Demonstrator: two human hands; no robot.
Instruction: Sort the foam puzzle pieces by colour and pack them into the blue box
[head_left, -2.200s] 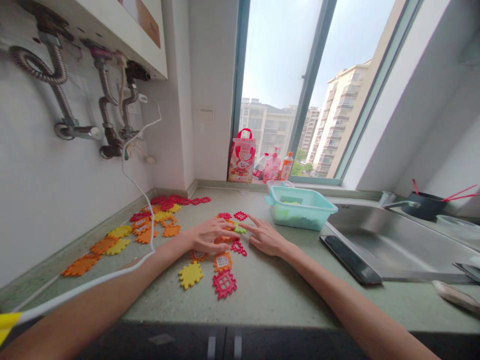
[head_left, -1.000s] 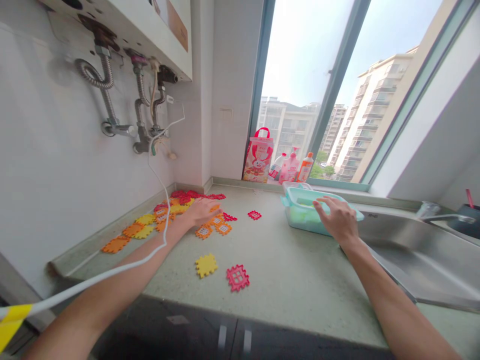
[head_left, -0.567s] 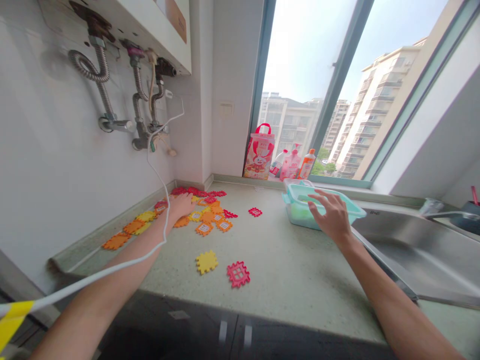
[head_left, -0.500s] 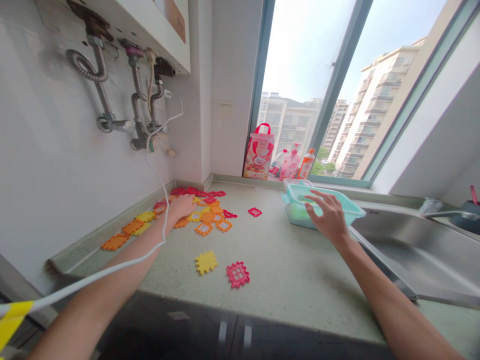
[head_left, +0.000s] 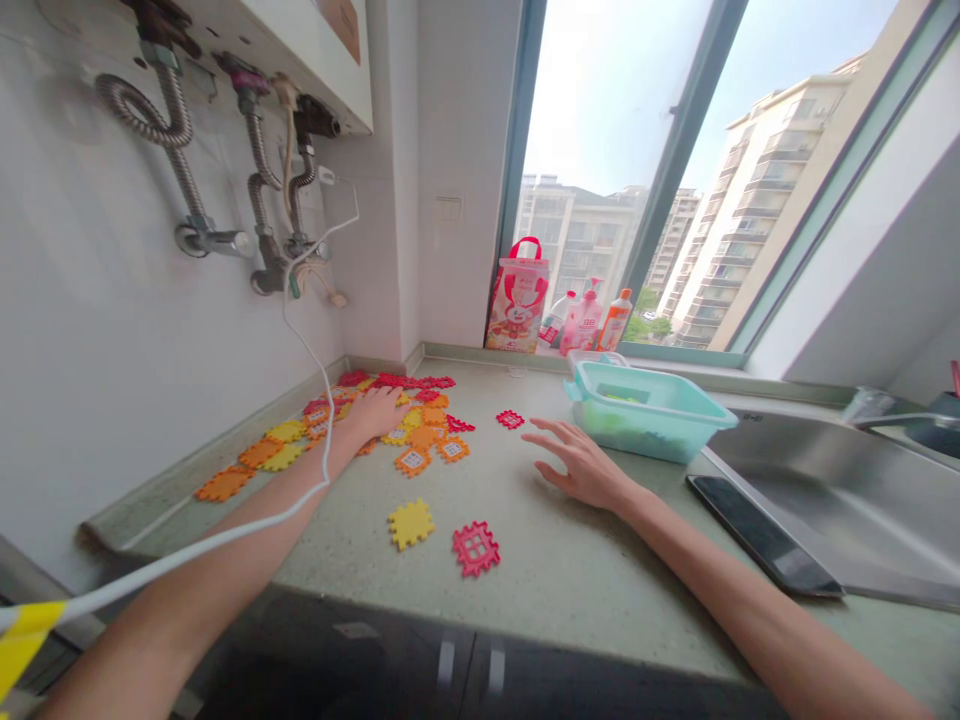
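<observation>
My left hand [head_left: 370, 413] lies palm down over a heap of notched plastic puzzle tiles, its fingers stretched out and covering a few. Around it are orange tiles [head_left: 424, 437], yellow tiles [head_left: 282, 457] and red tiles [head_left: 436, 383], several of each. My right hand [head_left: 585, 464] is above the counter with fingers apart and nothing in them. Just beyond its fingertips lies a single red tile [head_left: 510, 419]. Nearer the front edge are a yellow tile [head_left: 411, 524] and a red window-pattern tile [head_left: 476, 548]. Behind my right hand stands a turquoise plastic box [head_left: 675, 437] with green things inside.
A black phone [head_left: 765, 535] rests beside the steel sink [head_left: 847, 500] at the right. A white cable [head_left: 247, 527] crosses over my left forearm. Bottles [head_left: 581, 325] and a red-handled bag [head_left: 517, 305] stand on the windowsill. Metal pipes [head_left: 259, 210] hang at the left wall.
My right hand has moved left and down, from over the turquoise box to the counter near the single red tile. The phone is now uncovered. My left hand has shifted slightly over the heap.
</observation>
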